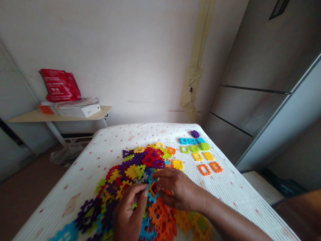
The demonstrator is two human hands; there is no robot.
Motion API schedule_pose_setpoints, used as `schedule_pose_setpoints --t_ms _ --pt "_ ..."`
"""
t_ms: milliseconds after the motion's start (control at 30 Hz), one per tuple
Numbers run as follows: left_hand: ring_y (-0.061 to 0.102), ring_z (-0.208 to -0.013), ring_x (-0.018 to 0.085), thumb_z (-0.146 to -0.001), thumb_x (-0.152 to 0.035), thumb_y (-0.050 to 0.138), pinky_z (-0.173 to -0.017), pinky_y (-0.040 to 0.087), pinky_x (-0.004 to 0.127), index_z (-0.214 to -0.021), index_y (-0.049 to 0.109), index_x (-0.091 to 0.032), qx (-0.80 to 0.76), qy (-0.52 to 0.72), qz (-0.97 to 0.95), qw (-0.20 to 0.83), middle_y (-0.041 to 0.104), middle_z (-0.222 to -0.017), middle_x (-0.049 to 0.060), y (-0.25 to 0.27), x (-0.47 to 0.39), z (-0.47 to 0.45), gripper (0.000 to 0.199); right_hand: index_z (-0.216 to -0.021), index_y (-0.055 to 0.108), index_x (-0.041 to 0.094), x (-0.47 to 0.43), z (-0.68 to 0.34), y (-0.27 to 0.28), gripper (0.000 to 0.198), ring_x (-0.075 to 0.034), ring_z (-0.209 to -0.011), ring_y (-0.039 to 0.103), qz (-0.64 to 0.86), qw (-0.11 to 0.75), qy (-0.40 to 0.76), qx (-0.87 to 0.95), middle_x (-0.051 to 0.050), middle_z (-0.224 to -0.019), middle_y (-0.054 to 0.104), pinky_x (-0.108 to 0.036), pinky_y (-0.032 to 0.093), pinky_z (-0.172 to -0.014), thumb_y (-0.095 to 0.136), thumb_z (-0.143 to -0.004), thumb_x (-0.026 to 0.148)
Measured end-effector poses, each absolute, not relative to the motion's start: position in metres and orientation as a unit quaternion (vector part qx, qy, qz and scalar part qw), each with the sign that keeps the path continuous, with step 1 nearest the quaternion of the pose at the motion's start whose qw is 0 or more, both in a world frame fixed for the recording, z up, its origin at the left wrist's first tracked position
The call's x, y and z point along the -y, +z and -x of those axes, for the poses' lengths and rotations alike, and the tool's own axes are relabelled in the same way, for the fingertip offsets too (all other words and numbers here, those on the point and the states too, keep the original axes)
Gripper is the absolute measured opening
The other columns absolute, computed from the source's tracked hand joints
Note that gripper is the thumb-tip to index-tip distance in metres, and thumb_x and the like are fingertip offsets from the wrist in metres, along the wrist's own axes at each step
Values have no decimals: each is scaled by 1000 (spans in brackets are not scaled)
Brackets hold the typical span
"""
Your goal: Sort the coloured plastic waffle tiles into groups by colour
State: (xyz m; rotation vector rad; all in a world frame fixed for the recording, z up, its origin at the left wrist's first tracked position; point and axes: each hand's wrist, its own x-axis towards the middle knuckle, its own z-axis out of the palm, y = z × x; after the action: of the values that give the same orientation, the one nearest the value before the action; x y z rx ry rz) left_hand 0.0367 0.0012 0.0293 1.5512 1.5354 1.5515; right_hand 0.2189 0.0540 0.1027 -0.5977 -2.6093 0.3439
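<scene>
Many colourful plastic interlocking pieces with toothed edges lie in a pile (130, 172) on the cloth-covered table. My left hand (131, 209) is at the near side of the pile, its thumb and forefinger pinched together at the edge of a blue interlocking piece (152, 193). From the right, my right hand (177, 189) reaches over the pile with its fingers curled beside that same piece. Whatever lies under those fingers is hidden. Orange window-like pieces (157, 212) lie just below the two hands.
Sorted pieces stand in short rows at the right: blue (192, 141), green (194, 149), yellow (197, 156) and orange (204, 169), with a purple piece (195, 134) behind. A grey refrigerator (250, 93) borders the right side. A side table (67, 117) at left holds boxes and a red bag (60, 85).
</scene>
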Motion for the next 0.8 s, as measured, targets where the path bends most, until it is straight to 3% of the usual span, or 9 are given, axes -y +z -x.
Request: schedule_pose_setpoints --t_ms 800 --pt "67 -72 19 -69 -42 69 -68 54 26 -82 69 -19 -555 616 -476 295 71 -80 5 36 5 -43 27 -90 62 17 -53 -218 96 14 -21 -111 54 221 203 138 944 -10 -128 55 -32 44 -91 61 -77 17"
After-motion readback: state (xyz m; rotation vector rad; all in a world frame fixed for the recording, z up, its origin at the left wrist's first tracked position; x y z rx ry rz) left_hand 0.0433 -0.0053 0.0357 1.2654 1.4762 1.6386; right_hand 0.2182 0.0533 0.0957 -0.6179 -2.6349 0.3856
